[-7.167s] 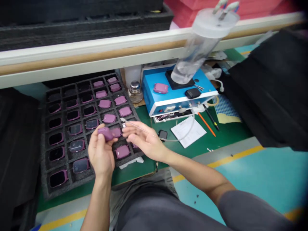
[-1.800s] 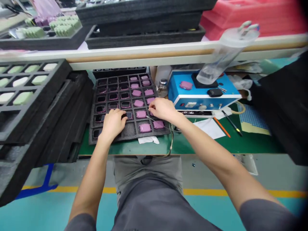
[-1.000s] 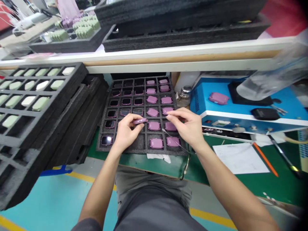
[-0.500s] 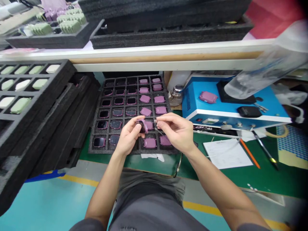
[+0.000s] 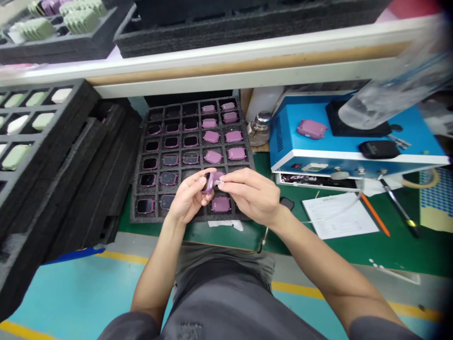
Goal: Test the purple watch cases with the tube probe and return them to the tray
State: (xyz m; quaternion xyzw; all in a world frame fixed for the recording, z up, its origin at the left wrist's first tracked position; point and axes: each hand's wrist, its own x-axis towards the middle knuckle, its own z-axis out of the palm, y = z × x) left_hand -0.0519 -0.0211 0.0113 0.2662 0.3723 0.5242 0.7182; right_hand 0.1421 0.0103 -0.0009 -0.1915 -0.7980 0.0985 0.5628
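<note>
My left hand (image 5: 187, 198) pinches a small purple watch case (image 5: 210, 181) above the front of a black foam tray (image 5: 138, 216). My right hand (image 5: 251, 194) is closed right beside it, its fingertips touching the case and holding a thin pale tool tip against it. The tray's cells hold several purple cases, some face up with dark screens, some face down.
A blue box machine (image 5: 339, 153) with a purple case (image 5: 311, 128) and a black case (image 5: 378, 149) on top stands right of the tray. Paper (image 5: 339, 222), an orange pen (image 5: 375, 215) and a small glass bottle (image 5: 260, 131) lie nearby. Stacked black foam trays (image 5: 53, 156) fill the left.
My left hand lifted a purple case out of the tray and turned it. My right hand came in from the right and now touches it with the tool tip.
</note>
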